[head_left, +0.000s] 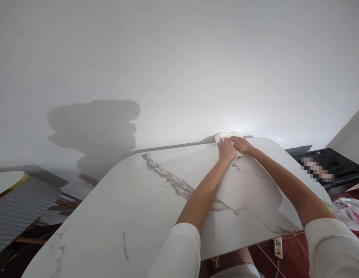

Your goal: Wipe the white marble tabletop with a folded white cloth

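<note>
A white cloth (220, 138), perhaps a paper wipe, lies at the far edge of the white marble-patterned table (156, 208), close to the wall. My left hand (226, 149) presses down on it, its fingers bent over the material. Right beside it, touching, my right hand (242, 145) grips the cloth's right part with its fingers together. Both arms reach forward across the tabletop. The hands cover much of the cloth, so its full shape is hidden.
A plain white wall (179, 69) rises behind the table. To the right are a black case-like object (341, 166), partly pixelated, and a plastic bag (350, 212). A power strip (278, 248) lies on the red tiled floor. A ribbed grey panel (25, 212) stands at left.
</note>
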Action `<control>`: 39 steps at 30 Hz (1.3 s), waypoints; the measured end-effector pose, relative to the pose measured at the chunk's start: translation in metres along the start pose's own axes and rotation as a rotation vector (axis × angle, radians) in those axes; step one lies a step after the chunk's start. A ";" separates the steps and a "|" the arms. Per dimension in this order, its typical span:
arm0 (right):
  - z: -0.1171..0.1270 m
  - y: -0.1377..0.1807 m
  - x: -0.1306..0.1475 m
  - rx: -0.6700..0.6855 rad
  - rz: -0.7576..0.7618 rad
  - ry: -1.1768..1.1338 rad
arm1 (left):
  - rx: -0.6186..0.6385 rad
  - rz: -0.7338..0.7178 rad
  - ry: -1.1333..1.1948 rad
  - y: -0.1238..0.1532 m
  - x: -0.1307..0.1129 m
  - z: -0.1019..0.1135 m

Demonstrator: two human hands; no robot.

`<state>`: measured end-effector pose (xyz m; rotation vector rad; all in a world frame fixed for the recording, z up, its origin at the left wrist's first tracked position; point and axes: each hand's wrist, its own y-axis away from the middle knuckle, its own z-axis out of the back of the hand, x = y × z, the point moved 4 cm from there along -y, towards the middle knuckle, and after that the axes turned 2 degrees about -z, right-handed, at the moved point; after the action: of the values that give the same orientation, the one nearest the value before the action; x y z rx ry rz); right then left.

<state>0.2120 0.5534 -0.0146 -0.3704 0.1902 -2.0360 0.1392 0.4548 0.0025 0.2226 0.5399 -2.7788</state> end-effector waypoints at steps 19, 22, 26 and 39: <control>0.018 0.088 0.020 -0.070 -0.047 0.018 | 0.025 -0.111 0.038 0.065 -0.041 0.014; 0.021 0.102 0.030 -0.072 -0.053 0.029 | 0.029 -0.106 0.047 0.081 -0.045 0.019; 0.023 0.120 0.041 -0.081 -0.021 0.023 | 0.038 -0.090 0.041 0.105 -0.052 0.029; 0.032 0.179 0.083 -0.059 0.017 0.033 | 0.053 -0.061 -0.011 0.173 -0.069 0.048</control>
<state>0.3356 0.3963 -0.0215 -0.3707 0.2731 -2.0245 0.2551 0.3017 0.0022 0.2050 0.4786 -2.8545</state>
